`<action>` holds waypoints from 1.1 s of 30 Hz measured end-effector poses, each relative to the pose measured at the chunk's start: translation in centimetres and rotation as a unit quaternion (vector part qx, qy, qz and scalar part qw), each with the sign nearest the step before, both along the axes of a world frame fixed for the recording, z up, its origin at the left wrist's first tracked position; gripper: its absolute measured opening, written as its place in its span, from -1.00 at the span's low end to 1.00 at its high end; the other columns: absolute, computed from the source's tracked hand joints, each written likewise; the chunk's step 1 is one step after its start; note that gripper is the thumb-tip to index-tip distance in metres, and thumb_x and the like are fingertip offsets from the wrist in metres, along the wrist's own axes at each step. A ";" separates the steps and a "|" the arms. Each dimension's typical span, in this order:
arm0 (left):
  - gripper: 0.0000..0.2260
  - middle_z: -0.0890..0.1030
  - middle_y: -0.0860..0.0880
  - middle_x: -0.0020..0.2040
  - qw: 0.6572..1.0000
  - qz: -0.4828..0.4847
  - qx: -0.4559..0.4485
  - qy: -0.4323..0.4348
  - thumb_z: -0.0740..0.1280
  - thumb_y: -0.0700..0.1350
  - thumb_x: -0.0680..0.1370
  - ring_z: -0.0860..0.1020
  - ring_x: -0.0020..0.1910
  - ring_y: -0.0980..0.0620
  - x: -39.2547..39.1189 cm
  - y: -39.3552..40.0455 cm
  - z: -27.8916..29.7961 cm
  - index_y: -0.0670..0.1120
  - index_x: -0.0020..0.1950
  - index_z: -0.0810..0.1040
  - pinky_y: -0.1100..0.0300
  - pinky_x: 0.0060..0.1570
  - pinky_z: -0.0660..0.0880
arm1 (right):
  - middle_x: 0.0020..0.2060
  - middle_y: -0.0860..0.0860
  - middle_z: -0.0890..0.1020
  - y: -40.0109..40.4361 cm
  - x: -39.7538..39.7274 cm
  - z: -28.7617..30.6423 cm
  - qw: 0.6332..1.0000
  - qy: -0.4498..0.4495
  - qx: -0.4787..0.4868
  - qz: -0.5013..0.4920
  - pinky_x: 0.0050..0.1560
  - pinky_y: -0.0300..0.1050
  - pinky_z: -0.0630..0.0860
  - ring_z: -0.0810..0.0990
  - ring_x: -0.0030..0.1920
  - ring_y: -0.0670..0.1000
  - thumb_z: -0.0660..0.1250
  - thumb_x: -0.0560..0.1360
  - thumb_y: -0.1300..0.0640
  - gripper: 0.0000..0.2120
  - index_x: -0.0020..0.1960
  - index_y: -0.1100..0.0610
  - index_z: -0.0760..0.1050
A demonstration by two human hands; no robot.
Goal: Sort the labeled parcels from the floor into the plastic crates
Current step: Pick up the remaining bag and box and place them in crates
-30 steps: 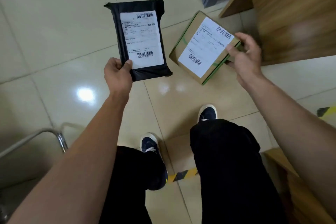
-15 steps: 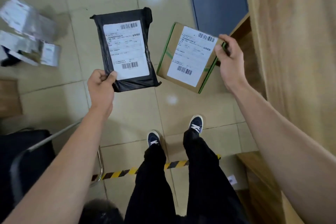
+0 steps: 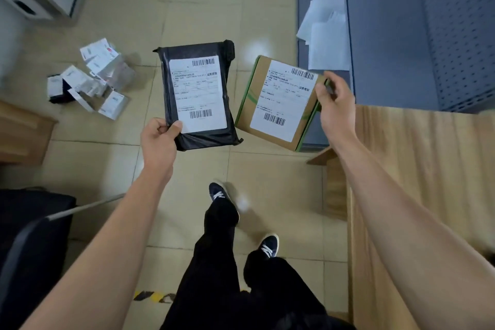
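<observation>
My left hand pinches the lower left corner of a black plastic mailer with a white barcode label, held up above the floor. My right hand grips the right edge of a brown cardboard box with green tape and a white label, held beside the mailer. A pile of several labeled parcels lies on the tiled floor at the left. No plastic crate is in view.
A wooden table runs along the right, with a blue metal cabinet behind it and white foam sheets on a ledge. A black chair stands lower left, a wooden piece at the left edge. Yellow-black tape marks the floor.
I have walked forward and the view has tilted up; the floor pile of parcels and the blue cabinet have come fully into view. Both hands still hold their parcels.
</observation>
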State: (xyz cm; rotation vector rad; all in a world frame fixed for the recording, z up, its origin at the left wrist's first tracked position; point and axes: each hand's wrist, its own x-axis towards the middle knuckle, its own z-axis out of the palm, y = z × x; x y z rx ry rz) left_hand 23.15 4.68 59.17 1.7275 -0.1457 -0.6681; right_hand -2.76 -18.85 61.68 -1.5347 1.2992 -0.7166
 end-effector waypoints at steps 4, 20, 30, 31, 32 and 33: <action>-0.75 0.39 0.04 -0.31 1.000 0.019 -0.005 -0.001 0.42 -0.17 0.56 0.38 -0.17 -0.05 4.6 -1.7 1.1 -0.01 -0.24 0.41 -0.04 -0.09 0.38 | 0.27 -0.18 0.58 -2.8 5.0 2.2 1.000 -0.008 -0.010 0.002 0.38 -0.01 0.48 0.54 0.27 -0.14 0.30 0.63 0.01 -0.63 0.43 -0.02 0.47; -0.76 0.41 -0.02 -0.27 0.997 0.066 0.007 -0.027 0.41 -0.18 0.58 0.39 -0.21 -0.01 24.2 -12.7 5.1 -0.05 -0.22 0.41 0.06 -0.11 0.36 | 0.17 -0.16 0.66 -10.0 24.1 4.4 0.971 -0.156 0.061 -0.173 0.30 0.15 0.57 0.61 0.23 -0.09 0.32 0.58 -0.05 -0.71 0.29 -0.08 0.56; -0.80 0.47 0.02 -0.30 0.996 0.029 0.041 -0.073 0.43 -0.13 0.55 0.43 -0.25 -0.01 33.4 -28.2 6.8 -0.07 -0.19 0.44 0.07 -0.16 0.38 | 0.08 -0.13 0.71 -25.4 32.5 5.0 0.955 -0.205 0.077 -0.199 0.24 0.09 0.61 0.65 0.18 -0.04 0.27 0.63 -0.02 -0.84 0.12 -0.14 0.62; -0.80 0.48 0.01 -0.30 0.995 0.028 0.049 -0.080 0.44 -0.11 0.53 0.44 -0.25 -0.01 34.5 -29.9 7.0 -0.07 -0.19 0.44 0.05 -0.16 0.40 | 0.07 -0.12 0.72 -27.0 33.4 5.0 0.954 -0.216 0.084 -0.191 0.19 0.04 0.63 0.65 0.18 -0.03 0.26 0.65 0.01 -0.83 0.12 -0.11 0.62; -0.80 0.48 0.00 -0.29 0.994 0.028 0.058 -0.083 0.45 -0.09 0.51 0.44 -0.26 -0.02 35.5 -31.7 7.3 -0.08 -0.19 0.45 0.04 -0.16 0.42 | 0.05 -0.11 0.72 -28.6 34.3 5.1 0.952 -0.225 0.090 -0.185 0.14 0.00 0.63 0.65 0.17 -0.02 0.25 0.66 0.03 -0.82 0.13 -0.07 0.62; -0.80 0.48 -0.01 -0.29 0.994 0.025 0.066 -0.087 0.45 -0.08 0.49 0.44 -0.26 -0.02 36.5 -33.5 7.4 -0.08 -0.18 0.45 0.04 -0.16 0.43 | 0.03 -0.10 0.73 -30.2 35.1 5.2 0.949 -0.234 0.096 -0.187 0.09 -0.02 0.62 0.66 0.14 -0.02 0.24 0.67 0.04 -0.81 0.13 -0.04 0.62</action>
